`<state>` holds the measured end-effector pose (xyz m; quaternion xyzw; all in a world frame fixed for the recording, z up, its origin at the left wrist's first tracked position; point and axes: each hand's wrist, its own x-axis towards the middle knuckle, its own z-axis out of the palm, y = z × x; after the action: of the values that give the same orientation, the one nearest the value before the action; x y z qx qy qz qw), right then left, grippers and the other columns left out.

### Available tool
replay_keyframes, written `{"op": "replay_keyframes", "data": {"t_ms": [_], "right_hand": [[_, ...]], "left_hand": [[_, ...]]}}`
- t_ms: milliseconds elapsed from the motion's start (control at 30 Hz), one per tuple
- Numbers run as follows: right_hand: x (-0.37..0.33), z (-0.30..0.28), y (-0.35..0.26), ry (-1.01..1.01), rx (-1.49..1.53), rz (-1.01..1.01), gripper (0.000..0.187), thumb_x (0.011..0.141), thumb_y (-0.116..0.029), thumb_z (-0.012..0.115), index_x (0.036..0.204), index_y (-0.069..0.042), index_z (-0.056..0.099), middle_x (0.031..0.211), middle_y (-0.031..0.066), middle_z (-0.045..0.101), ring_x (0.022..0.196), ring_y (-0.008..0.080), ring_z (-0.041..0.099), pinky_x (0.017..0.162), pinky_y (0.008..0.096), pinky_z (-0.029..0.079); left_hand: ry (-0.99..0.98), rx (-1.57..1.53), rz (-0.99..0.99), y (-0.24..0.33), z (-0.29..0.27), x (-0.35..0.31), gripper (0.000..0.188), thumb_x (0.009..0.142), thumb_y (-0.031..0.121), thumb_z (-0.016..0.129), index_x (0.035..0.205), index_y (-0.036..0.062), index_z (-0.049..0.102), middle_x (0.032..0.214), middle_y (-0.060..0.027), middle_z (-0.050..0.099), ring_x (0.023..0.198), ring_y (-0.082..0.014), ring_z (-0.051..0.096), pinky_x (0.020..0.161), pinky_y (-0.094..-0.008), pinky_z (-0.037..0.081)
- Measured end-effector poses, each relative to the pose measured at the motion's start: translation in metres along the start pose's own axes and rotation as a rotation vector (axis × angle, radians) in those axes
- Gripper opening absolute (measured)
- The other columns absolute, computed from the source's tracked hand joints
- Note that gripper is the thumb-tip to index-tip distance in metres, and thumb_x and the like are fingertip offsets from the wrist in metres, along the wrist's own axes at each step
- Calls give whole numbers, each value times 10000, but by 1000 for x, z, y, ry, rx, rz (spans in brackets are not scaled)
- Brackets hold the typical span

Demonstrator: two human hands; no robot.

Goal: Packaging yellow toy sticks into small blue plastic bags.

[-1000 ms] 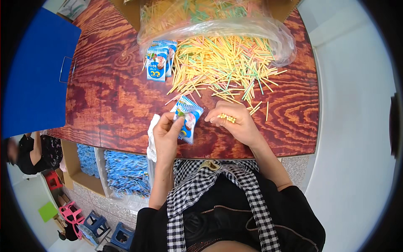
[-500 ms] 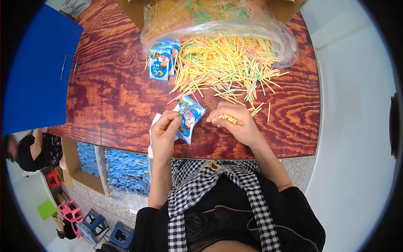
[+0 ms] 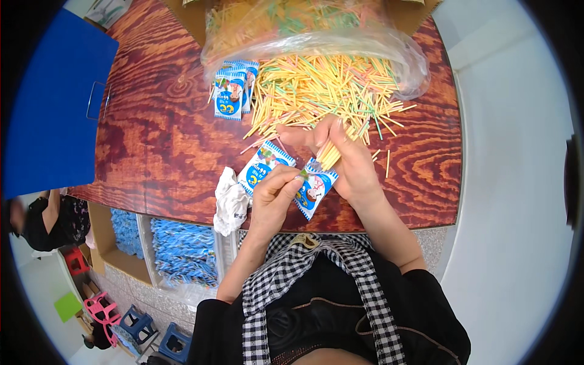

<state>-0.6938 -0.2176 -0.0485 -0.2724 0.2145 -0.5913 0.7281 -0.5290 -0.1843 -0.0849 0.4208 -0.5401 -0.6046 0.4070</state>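
Observation:
A small blue-and-white packet [image 3: 315,193] is pinched at its upper edge by my left hand [image 3: 272,196], its fingers closed. My right hand [image 3: 354,163] grips a bundle of thin yellow sticks [image 3: 332,152], whose lower ends meet the packet's top edge. Whether the tips are inside the packet I cannot tell. Another such packet [image 3: 254,170] lies on the table just left of it, partly covered by my left hand. Beside that sits a crumpled white cloth [image 3: 230,204]. Beyond my hands spreads a loose pile of yellow, pink and green sticks [image 3: 310,85].
The pile spills from a clear plastic bag [image 3: 410,67] in a cardboard box [image 3: 426,12]. More packets [image 3: 229,100] are stacked left of it on the wood-grained table [image 3: 158,146]. A bin of blue packets [image 3: 182,249] stands below the near edge. Another person [image 3: 58,219] is at far left.
My left hand has moved right with one packet, leaving another on the table. My right hand has turned and brought the sticks to the packet's top. The white cloth is more exposed.

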Motion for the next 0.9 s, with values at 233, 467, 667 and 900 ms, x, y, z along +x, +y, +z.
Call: {"op": "replay_keyframes", "data": {"t_ms": [233, 467, 667, 900], "right_hand": [[-22, -11, 19, 83, 41, 100, 381, 1032, -368, 324, 847, -66, 462, 1201, 337, 555, 1287, 378, 445, 1074, 493, 335], [-18, -6, 7, -77, -158, 109, 324, 953, -237, 509, 1148, 9, 591, 1402, 228, 437, 1286, 286, 441, 1075, 397, 319], [-9, -4, -1, -208, -662, -131, 347, 951, -224, 466, 1153, 24, 601, 1252, 179, 559, 1128, 273, 541, 988, 380, 394], [-18, 10, -11, 28, -971, -41, 296, 923, -79, 523, 1197, 25, 566, 1123, 113, 589, 1056, 203, 576, 905, 300, 448]], "left_hand": [[61, 2, 47, -9, 2, -4, 81, 884, -5, 603, 936, -53, 642, 906, -55, 601, 836, -123, 546, 738, -226, 427], [77, -111, 108, -8, 6, -2, 126, 863, -50, 603, 985, -46, 630, 983, -71, 587, 911, -130, 545, 821, -238, 427], [84, -192, 158, -8, 8, 4, 155, 865, -65, 589, 1014, -34, 624, 1068, -83, 573, 968, -137, 537, 867, -257, 426], [77, -292, 118, -14, 2, 3, 127, 869, -43, 598, 989, -14, 629, 1026, -62, 579, 967, -139, 530, 871, -263, 420]]}}
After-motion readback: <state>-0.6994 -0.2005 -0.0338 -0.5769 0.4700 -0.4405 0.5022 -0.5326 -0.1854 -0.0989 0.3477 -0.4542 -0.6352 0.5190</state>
